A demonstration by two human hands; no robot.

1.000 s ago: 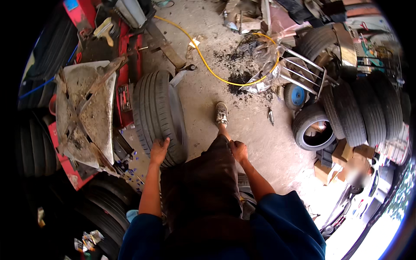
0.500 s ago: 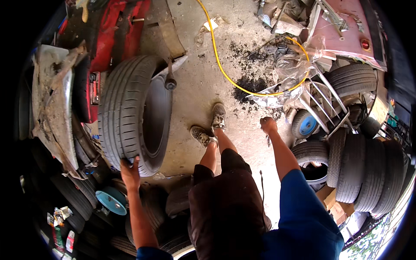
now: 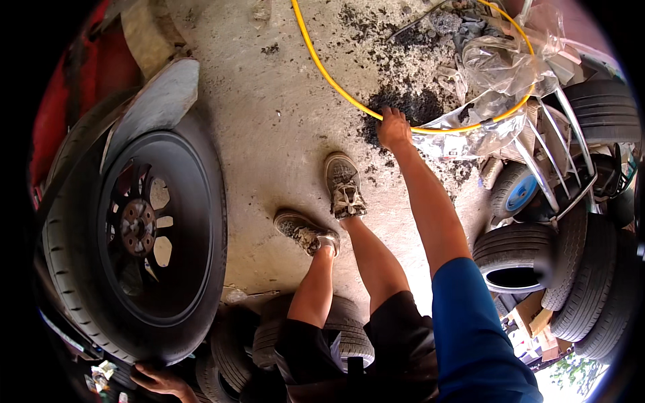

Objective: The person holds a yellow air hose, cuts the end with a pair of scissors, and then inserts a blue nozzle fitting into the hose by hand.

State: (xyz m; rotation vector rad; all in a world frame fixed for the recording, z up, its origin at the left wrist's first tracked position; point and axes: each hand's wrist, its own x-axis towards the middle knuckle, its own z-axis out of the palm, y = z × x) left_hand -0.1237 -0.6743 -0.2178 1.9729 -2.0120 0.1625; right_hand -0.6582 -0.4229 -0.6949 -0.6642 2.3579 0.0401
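Observation:
A large black car wheel [image 3: 158,322], its tire fitted round a dark spoked rim, stands on edge at my left. My left hand [image 3: 164,381] is against the bottom of its tread, with the fingertips partly hidden under the tire. Out in front, my right hand [image 3: 395,129] reaches low to a yellow hose [image 3: 329,77] that curves across the floor. Its fingers are bent over the hose. Beneath the hose lie black crumbs [image 3: 430,104] and a clear plastic sheet [image 3: 497,114].
A grey panel piece [image 3: 158,104] leans over the wheel's top. On the right are a metal tube frame [image 3: 571,134], a small blue-hubbed wheel [image 3: 521,193], a tire lying flat [image 3: 514,245] and several upright tires [image 3: 588,289]. More tires [image 3: 232,342] sit near my legs.
My right hand has gone forward and down to the yellow hose. The wheel has turned so its spoked face shows, with my left hand still on it. My view has dropped closer to the floor.

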